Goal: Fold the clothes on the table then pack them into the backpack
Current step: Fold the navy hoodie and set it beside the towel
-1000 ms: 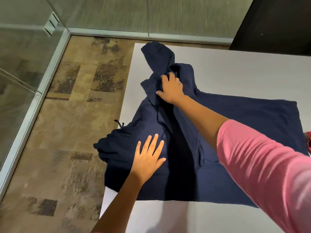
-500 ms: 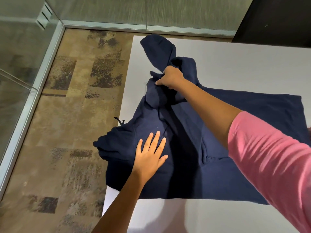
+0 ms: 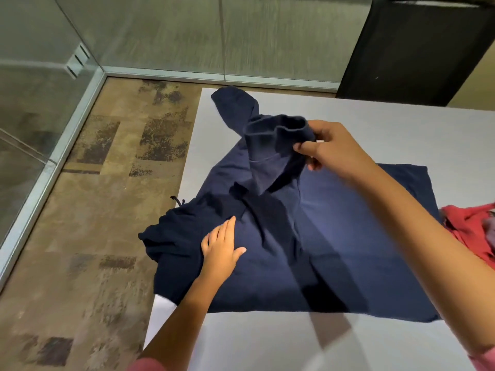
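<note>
A navy hoodie point(image 3: 334, 236) lies spread on the white table point(image 3: 267, 344), its hood end hanging over the table's left edge. My right hand point(image 3: 332, 148) grips the cuff of one sleeve point(image 3: 276, 140) and holds it lifted above the hoodie's body. My left hand point(image 3: 222, 250) rests flat, fingers straight, on the hoodie near its left side. The other sleeve point(image 3: 233, 103) lies toward the table's far left corner. No backpack is in view.
A red garment point(image 3: 471, 231) lies at the table's right edge. A dark chair point(image 3: 417, 49) stands behind the table's far side. Patterned carpet point(image 3: 93, 210) and glass walls lie to the left.
My right hand closed on the sleeve, lifted it and carried it right, over the hoodie's body. My left hand stayed pressed on the fabric.
</note>
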Motion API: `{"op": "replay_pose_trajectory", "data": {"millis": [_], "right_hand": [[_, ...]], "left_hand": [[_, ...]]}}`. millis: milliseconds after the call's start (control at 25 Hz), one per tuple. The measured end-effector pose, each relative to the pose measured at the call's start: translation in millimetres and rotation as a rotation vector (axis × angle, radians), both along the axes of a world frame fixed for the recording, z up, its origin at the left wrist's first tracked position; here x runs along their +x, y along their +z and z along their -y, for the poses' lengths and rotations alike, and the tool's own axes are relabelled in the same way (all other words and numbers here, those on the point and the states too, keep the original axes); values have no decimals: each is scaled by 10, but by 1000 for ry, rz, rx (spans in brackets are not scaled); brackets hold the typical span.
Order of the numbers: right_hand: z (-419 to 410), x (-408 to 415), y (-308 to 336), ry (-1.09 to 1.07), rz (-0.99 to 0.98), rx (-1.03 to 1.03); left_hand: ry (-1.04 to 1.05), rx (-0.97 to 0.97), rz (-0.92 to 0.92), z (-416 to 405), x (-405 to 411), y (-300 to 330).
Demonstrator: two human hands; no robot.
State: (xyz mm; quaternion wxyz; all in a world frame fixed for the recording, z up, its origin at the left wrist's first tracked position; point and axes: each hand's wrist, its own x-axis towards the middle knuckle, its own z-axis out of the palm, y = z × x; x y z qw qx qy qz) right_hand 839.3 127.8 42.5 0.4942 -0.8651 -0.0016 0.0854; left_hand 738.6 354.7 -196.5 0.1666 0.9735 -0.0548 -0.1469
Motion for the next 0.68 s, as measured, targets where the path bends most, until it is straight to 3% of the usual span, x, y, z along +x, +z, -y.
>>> {"op": "replay_pose_trajectory", "data": {"millis": [160, 240, 360, 480, 680], "right_hand": [[590, -475, 198, -50, 224, -172], [882, -728, 318, -136, 217, -89], [1361, -1106, 418, -282, 116, 114], [2020, -1365, 281, -357, 24, 106], [2911, -1922, -424, -560, -322, 83]], "left_hand": [[335, -186, -84, 121, -47, 150], [404, -186, -65, 116, -83, 198], [363, -52, 10, 74, -167, 211], [324, -4, 108, 51, -288, 216], [428, -140, 126, 87, -448, 258]]}}
